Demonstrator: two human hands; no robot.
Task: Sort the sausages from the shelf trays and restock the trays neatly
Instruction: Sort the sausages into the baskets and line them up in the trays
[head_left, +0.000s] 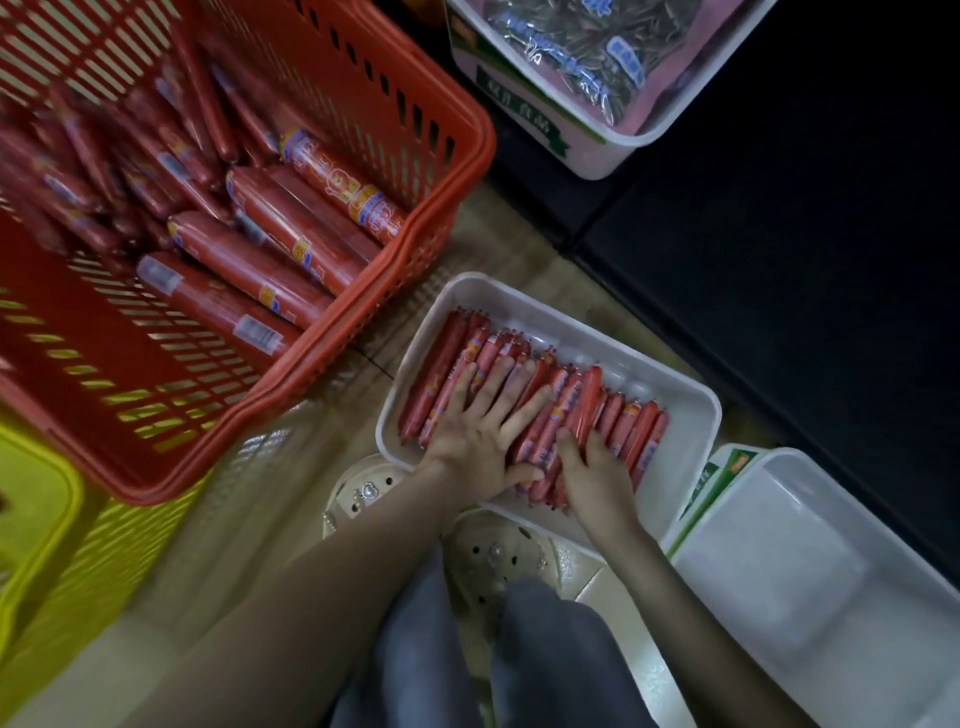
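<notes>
- Dim light overall; my right side falls into near black.
- The red basket (395, 104) and its sausages (291, 228) smear with motion blur.
- Edges bend, wide-angle; light perhaps comes from overhead.

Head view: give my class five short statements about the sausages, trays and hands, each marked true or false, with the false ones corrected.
1. The left hand and the right hand both touch the thin sausages in the white tray. True.
2. The red basket holds thicker sausages. True.
3. The left hand is a fist. False: its fingers lie straight and spread.
4. The red basket stands right of the white tray. False: it stands to its left.
5. The thin sausages fill the white tray completely. False: bare floor shows along its far side.
</notes>
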